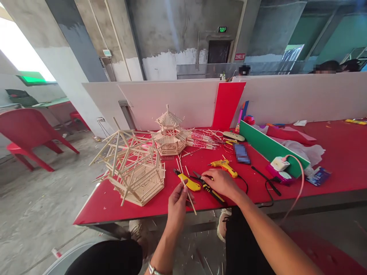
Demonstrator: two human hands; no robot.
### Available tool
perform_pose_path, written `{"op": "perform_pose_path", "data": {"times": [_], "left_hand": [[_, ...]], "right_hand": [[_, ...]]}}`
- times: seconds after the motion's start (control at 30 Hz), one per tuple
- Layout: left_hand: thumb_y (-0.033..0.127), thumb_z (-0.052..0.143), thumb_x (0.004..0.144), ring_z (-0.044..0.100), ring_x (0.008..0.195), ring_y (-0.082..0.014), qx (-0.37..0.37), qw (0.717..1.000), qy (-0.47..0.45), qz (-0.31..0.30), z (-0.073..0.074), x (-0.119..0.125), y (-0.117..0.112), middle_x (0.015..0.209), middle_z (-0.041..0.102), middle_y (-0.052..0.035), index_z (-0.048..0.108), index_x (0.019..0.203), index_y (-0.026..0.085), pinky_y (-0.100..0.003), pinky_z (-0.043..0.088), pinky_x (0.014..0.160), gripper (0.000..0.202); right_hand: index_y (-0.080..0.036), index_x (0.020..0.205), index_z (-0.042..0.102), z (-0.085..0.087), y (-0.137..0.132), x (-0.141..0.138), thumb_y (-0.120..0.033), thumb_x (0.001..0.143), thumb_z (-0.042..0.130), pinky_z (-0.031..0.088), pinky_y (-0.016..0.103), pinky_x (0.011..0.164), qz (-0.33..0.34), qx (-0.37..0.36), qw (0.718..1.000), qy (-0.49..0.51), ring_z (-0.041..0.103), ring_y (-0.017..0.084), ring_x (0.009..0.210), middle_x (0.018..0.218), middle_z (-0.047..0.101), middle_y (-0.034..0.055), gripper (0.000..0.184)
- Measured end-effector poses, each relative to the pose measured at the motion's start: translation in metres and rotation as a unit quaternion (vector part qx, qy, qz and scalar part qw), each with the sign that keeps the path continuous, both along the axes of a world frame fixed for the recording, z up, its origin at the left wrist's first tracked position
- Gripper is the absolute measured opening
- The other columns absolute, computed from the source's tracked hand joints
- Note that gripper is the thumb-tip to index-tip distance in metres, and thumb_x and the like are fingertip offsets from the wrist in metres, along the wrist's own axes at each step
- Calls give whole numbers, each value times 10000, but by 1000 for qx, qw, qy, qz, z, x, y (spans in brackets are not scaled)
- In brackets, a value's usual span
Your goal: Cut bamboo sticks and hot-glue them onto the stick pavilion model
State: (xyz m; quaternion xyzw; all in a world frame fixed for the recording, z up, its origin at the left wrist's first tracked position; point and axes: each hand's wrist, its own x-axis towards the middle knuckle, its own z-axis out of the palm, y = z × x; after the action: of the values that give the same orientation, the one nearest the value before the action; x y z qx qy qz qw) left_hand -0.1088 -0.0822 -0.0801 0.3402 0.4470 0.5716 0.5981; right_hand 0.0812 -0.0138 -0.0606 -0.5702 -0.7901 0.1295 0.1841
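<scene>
My left hand (177, 202) pinches a thin wooden stick (187, 194) that slants over the near edge of the red table (114, 198). My right hand (220, 182) lies curled over the handles of yellow-and-black cutters (210, 190). Between my hands lies a yellow utility knife (189, 182). A yellow glue gun (225, 165) sits just beyond my right hand. To the left stands a large stick-built pavilion frame (134, 168); a smaller finished stick pavilion (169, 131) stands behind it.
A pile of loose sticks (200, 139) lies beside the small pavilion. A green board (266, 147), a white power strip (279, 163) with cables, cloth and packets are at the right. White partitions (177, 101) back the table. A red chair (28, 133) stands at left.
</scene>
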Motion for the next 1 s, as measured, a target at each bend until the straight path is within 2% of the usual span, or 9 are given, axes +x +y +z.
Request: {"op": "perform_pose_path", "data": {"times": [0.23, 0.33, 0.47, 0.53, 0.6, 0.7, 0.83, 0.9, 1.0], "left_hand": [[459, 713, 760, 551, 565, -124, 5, 1000, -18, 9, 10, 1, 14, 651, 612, -6, 662, 1120, 146, -238, 432, 565, 480], [454, 696, 773, 528, 526, -118, -2, 1000, -18, 16, 9, 0, 22, 593, 572, 13, 671, 1095, 142, -234, 415, 545, 449], [442, 700, 763, 502, 484, -109, -31, 999, -22, 37, 0, -2, 27, 550, 539, 30, 669, 1014, 141, -223, 390, 508, 393], [447, 702, 757, 498, 475, -105, -44, 998, -21, 40, -6, -4, 26, 548, 535, 34, 666, 990, 146, -219, 392, 499, 383], [456, 699, 757, 499, 471, -104, -51, 997, -25, 43, -11, -6, 23, 544, 526, 39, 661, 969, 152, -214, 394, 484, 373], [471, 707, 745, 492, 464, -95, -57, 996, -46, 58, -15, -8, 18, 580, 533, 36, 641, 915, 165, -191, 351, 424, 356], [463, 721, 749, 366, 400, -32, -47, 995, -50, 77, -13, -15, 8, 621, 540, 40, 642, 901, 153, -163, 222, 375, 354], [462, 715, 765, 319, 383, -17, -34, 996, -38, 77, -11, -20, 2, 611, 547, 38, 657, 951, 139, -168, 200, 380, 378], [474, 738, 747, 314, 379, -18, -30, 995, -33, 88, -8, -25, -5, 605, 570, 33, 651, 1083, 136, -174, 204, 386, 485]], "right_hand": [[-144, 1193, 667, 16, 95, 65, -215, 860, 521, 494, 312, 859, -121, -17, 992, -19, 684, 221, 988, 1076, 737, 117, 370], [-147, 1169, 679, 17, 109, 70, -206, 855, 520, 485, 316, 871, -121, -31, 992, -24, 675, 227, 1011, 1089, 733, 120, 357], [-293, 1058, 717, 5, 68, 34, -394, 894, 542, 485, 238, 806, 2, -63, 998, -3, 682, 165, 933, 1033, 745, -2, 260], [-298, 1081, 701, -4, 38, 10, -439, 907, 534, 484, 262, 780, 94, -53, 994, -11, 679, 181, 895, 1021, 735, 14, 280], [-267, 1190, 653, -12, 17, -14, -458, 896, 560, 481, 304, 830, 113, -18, 993, -38, 651, 229, 1001, 1116, 698, 64, 362], [-198, 1291, 579, -18, 3, -44, -505, 868, 598, 468, 387, 899, 114, 22, 988, -103, 580, 306, 1122, 1172, 656, 137, 523], [-192, 1292, 567, -13, 1, -65, -444, 915, 538, 461, 416, 888, 92, 32, 982, -162, 570, 317, 1094, 1120, 669, 155, 454], [-187, 1328, 541, -13, -3, -58, -427, 907, 537, 434, 441, 930, 47, 22, 983, -177, 552, 330, 1136, 1199, 644, 175, 485], [-168, 1443, 419, -22, -9, -24, -465, 785, 652, 385, 518, 988, -29, -73, 977, -197, 489, 395, 1249, 1408, 508, 207, 759]]}}
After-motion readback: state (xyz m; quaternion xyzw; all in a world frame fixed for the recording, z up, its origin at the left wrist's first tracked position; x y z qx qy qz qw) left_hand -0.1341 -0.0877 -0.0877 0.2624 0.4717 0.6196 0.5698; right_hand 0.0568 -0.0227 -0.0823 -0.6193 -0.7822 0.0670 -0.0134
